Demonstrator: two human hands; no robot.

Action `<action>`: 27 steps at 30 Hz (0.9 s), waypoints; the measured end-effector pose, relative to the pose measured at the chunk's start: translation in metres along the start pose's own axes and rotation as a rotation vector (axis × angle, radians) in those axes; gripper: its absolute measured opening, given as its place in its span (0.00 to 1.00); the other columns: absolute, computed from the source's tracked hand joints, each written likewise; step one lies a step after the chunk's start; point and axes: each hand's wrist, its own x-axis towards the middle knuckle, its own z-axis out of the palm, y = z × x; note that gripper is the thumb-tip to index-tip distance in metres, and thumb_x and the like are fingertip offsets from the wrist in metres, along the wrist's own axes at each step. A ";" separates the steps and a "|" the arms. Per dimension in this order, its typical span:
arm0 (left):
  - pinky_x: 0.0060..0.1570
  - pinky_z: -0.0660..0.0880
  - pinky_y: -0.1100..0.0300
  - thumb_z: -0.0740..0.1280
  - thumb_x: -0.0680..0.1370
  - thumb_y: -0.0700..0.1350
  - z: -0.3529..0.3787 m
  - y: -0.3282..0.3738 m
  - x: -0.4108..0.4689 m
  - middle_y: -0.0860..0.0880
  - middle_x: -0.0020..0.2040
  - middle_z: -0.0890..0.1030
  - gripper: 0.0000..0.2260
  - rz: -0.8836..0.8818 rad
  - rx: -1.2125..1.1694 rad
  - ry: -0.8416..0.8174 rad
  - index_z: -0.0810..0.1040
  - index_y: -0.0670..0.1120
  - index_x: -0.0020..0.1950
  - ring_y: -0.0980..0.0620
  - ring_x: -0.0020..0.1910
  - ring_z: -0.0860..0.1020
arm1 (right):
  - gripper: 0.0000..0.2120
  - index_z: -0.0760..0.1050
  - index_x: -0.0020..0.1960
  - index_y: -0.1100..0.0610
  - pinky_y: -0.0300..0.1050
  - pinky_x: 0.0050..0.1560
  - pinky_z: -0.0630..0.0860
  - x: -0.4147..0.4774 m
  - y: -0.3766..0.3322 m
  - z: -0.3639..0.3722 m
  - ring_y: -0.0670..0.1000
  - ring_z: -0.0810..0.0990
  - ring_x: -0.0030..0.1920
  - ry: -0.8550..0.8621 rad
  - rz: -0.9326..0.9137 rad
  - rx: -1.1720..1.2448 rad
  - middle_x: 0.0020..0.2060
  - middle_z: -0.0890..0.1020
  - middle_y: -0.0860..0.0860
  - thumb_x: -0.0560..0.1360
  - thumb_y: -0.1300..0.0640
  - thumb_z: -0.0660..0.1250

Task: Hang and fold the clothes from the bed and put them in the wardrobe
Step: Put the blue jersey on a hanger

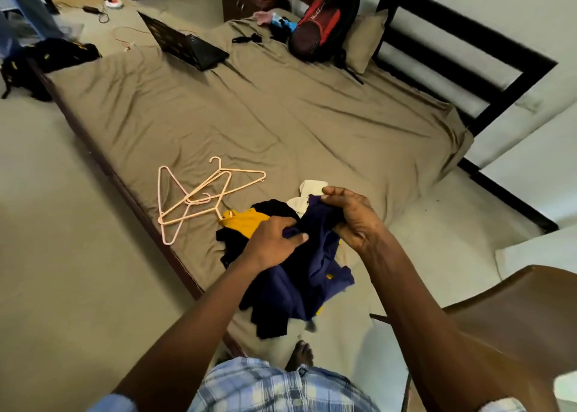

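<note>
A navy blue garment (299,280) with small yellow marks hangs lifted over the near corner of the bed (281,115). My left hand (274,240) grips its bunched cloth at the left. My right hand (352,215) pinches its upper edge, a little higher. Under and behind it lie a black garment (232,246), a yellow garment (246,221) and a white piece of clothing (307,194). Three pink plastic hangers (199,196) lie tangled on the sheet to the left of the pile.
An open black laptop (187,45) sits at the far side of the bed. A red and black backpack (321,24) leans on a pillow (365,38) by the dark headboard. A brown chair (505,318) stands at my right. A black bag (40,65) lies on the floor, far left.
</note>
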 end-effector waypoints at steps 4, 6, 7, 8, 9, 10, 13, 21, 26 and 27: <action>0.44 0.74 0.56 0.73 0.78 0.49 -0.025 0.000 0.004 0.49 0.40 0.81 0.10 0.004 -0.326 0.029 0.83 0.43 0.44 0.54 0.41 0.77 | 0.06 0.78 0.58 0.57 0.39 0.34 0.77 -0.007 -0.003 -0.010 0.46 0.81 0.37 -0.056 -0.171 -0.076 0.38 0.83 0.49 0.82 0.59 0.68; 0.47 0.73 0.53 0.72 0.80 0.50 -0.046 0.001 0.001 0.45 0.42 0.81 0.15 0.041 -0.389 0.031 0.81 0.36 0.48 0.51 0.43 0.76 | 0.15 0.78 0.63 0.57 0.39 0.34 0.74 -0.007 -0.005 -0.020 0.48 0.80 0.41 -0.128 -0.124 -0.257 0.45 0.82 0.49 0.82 0.48 0.67; 0.47 0.74 0.50 0.72 0.79 0.52 -0.057 0.006 0.000 0.43 0.43 0.82 0.18 0.064 -0.399 0.025 0.81 0.36 0.50 0.50 0.44 0.77 | 0.20 0.78 0.63 0.58 0.39 0.33 0.72 -0.007 -0.004 -0.026 0.49 0.79 0.42 -0.182 -0.095 -0.382 0.47 0.83 0.50 0.81 0.43 0.68; 0.48 0.76 0.46 0.72 0.78 0.53 -0.066 0.013 -0.001 0.40 0.45 0.84 0.18 0.079 -0.400 0.006 0.82 0.37 0.51 0.49 0.45 0.78 | 0.24 0.80 0.61 0.58 0.40 0.34 0.69 -0.006 -0.002 -0.029 0.50 0.78 0.42 -0.233 -0.060 -0.500 0.47 0.83 0.51 0.78 0.39 0.68; 0.51 0.78 0.42 0.72 0.78 0.53 -0.073 0.018 -0.001 0.36 0.48 0.85 0.17 0.087 -0.385 -0.015 0.83 0.38 0.53 0.48 0.47 0.79 | 0.24 0.82 0.57 0.58 0.41 0.35 0.67 -0.005 0.003 -0.030 0.51 0.77 0.42 -0.280 -0.034 -0.600 0.45 0.84 0.51 0.76 0.37 0.69; 0.54 0.78 0.40 0.73 0.78 0.53 -0.080 0.024 -0.001 0.35 0.51 0.85 0.16 0.095 -0.362 -0.035 0.84 0.40 0.54 0.48 0.48 0.81 | 0.24 0.83 0.52 0.57 0.43 0.36 0.65 -0.006 0.008 -0.029 0.50 0.76 0.41 -0.313 -0.022 -0.674 0.41 0.84 0.50 0.74 0.36 0.69; 0.56 0.79 0.46 0.73 0.80 0.45 -0.093 0.036 -0.004 0.40 0.53 0.86 0.08 0.134 -0.290 -0.109 0.86 0.42 0.56 0.50 0.50 0.83 | 0.25 0.84 0.52 0.59 0.45 0.44 0.70 -0.001 0.020 -0.019 0.47 0.77 0.42 -0.348 -0.035 -0.603 0.38 0.82 0.49 0.75 0.36 0.71; 0.50 0.79 0.50 0.73 0.80 0.47 -0.103 0.040 -0.006 0.45 0.46 0.87 0.06 0.131 -0.109 -0.189 0.87 0.45 0.52 0.48 0.47 0.85 | 0.11 0.82 0.60 0.61 0.42 0.46 0.78 0.016 0.026 0.006 0.52 0.81 0.45 -0.466 0.011 -0.384 0.49 0.82 0.58 0.81 0.56 0.69; 0.45 0.74 0.66 0.69 0.83 0.47 -0.143 0.027 -0.018 0.56 0.38 0.85 0.09 0.114 -0.146 0.473 0.85 0.52 0.43 0.62 0.38 0.81 | 0.06 0.83 0.52 0.61 0.49 0.47 0.81 0.049 0.026 -0.024 0.54 0.84 0.43 0.072 -0.093 -0.127 0.43 0.86 0.55 0.79 0.59 0.71; 0.49 0.74 0.66 0.68 0.84 0.47 -0.152 0.026 -0.022 0.59 0.39 0.85 0.10 0.118 -0.154 0.575 0.85 0.53 0.44 0.63 0.41 0.81 | 0.05 0.84 0.49 0.59 0.48 0.46 0.81 0.058 0.028 -0.038 0.54 0.83 0.43 0.167 -0.097 -0.121 0.41 0.85 0.54 0.78 0.57 0.73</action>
